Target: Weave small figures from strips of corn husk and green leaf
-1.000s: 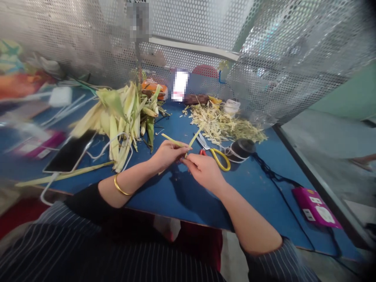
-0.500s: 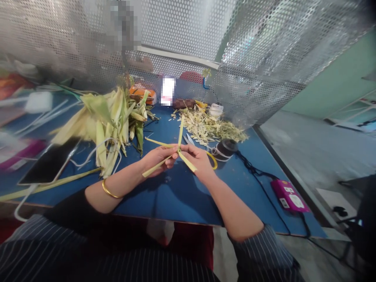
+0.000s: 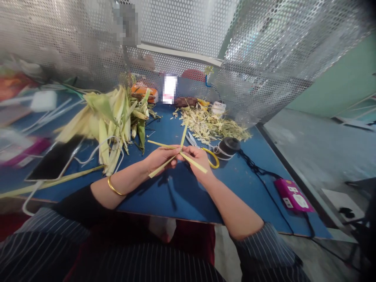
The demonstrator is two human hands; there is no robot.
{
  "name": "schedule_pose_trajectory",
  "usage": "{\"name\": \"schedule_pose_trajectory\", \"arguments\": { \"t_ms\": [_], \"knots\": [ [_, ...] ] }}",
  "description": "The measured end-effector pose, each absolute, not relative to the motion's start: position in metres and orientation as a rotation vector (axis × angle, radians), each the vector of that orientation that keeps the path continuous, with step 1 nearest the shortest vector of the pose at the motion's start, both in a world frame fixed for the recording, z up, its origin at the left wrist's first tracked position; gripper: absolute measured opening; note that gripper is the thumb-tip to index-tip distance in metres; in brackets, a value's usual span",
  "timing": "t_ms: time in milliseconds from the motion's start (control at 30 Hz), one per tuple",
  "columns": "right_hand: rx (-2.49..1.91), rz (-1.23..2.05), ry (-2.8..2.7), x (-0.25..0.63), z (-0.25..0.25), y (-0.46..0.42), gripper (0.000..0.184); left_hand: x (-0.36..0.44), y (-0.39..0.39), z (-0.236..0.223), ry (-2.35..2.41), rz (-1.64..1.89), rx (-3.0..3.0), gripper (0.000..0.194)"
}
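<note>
Pale green corn husk strips [image 3: 193,163] cross at a small knot between my two hands, their flat ends sticking out in several directions. My left hand [image 3: 162,158] pinches them at the crossing from the left, and one strip hangs down across its fingers. From the other side, my right hand [image 3: 198,158] closes its thumb and fingers on the same crossing, with a strip lying over its back. Both hands hover above the blue table [image 3: 152,199]. Just beyond the right hand lie scissors [image 3: 212,158] with yellow handles, partly hidden by it.
A heap of corn husks [image 3: 108,117] spreads at the left, near a dark-screened phone [image 3: 54,160]. Husk scraps [image 3: 205,123] are piled at the back. A black spool [image 3: 229,148] stands right of the scissors. A magenta power box [image 3: 293,196] and its cables lie at the right edge.
The strip over my right hand reaches slightly farther right, and the strips have turned a little. Both hands keep their pinch at the crossing. The whole view has shifted slightly.
</note>
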State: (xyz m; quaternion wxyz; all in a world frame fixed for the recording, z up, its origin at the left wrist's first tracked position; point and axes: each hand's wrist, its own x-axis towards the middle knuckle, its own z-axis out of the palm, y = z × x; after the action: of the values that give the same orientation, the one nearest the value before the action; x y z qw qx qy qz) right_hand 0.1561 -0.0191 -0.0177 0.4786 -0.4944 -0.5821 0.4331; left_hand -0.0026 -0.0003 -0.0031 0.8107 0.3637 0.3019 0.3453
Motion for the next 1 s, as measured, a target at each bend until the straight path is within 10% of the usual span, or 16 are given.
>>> {"name": "schedule_pose_trajectory", "arguments": {
  "t_ms": [1000],
  "knots": [
    [-1.151, 1.216, -1.408, 0.165, -0.019, -0.011, 0.018, -0.006, -0.001, 0.004, 0.739, 0.678, 1.032, 0.018]
  ]
}}
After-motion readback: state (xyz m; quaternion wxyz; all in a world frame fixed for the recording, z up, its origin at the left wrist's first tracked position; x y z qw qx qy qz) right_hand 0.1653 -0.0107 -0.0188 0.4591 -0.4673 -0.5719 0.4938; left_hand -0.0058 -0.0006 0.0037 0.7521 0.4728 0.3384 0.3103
